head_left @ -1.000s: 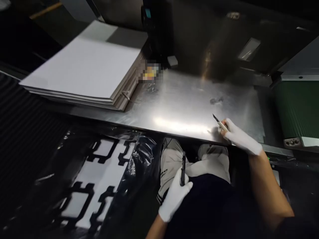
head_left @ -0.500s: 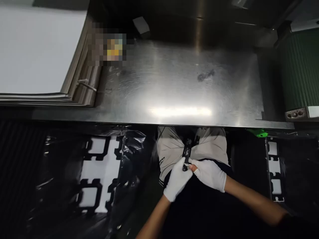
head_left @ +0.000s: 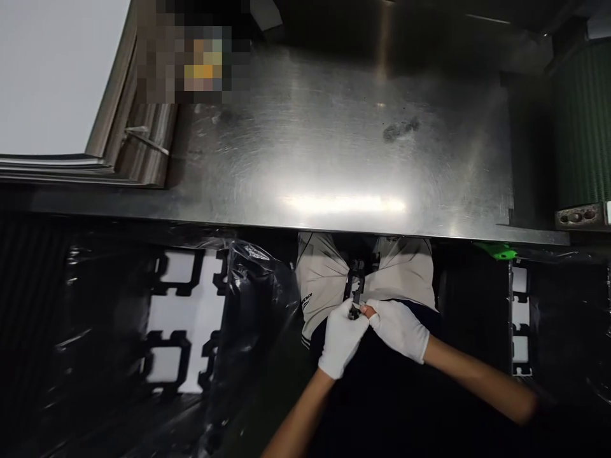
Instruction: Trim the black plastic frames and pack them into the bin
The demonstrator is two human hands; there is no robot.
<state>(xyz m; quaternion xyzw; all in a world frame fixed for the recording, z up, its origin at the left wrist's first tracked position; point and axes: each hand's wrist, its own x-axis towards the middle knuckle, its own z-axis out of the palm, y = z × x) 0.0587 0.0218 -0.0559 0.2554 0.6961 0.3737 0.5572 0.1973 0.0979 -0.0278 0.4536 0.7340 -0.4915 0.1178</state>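
Over my lap, my left hand (head_left: 341, 337), in a white glove, is closed on the near end of a narrow black plastic part (head_left: 356, 280). The part points away from me between my knees and looks like the frames in the lined boxes, seen edge-on. My right hand (head_left: 401, 327) wears a white glove with the thumb tip bare. Its thumb and fingers pinch together at the same near end, touching my left fingertips. Whether a small tool sits in the right fingers is hidden.
A steel table (head_left: 334, 146) spans the front, its edge above my knees. A stack of white-topped sheets (head_left: 52, 76) stands left. Black frames (head_left: 167, 362) lie on white sheeting in a plastic-lined box; more frames (head_left: 521, 331) lie right, near a green object (head_left: 499, 250).
The view has tilted slightly, so the table and boxes sit higher in the picture. Both hands stay together at the near end of the black part, the fingers shifted only slightly.
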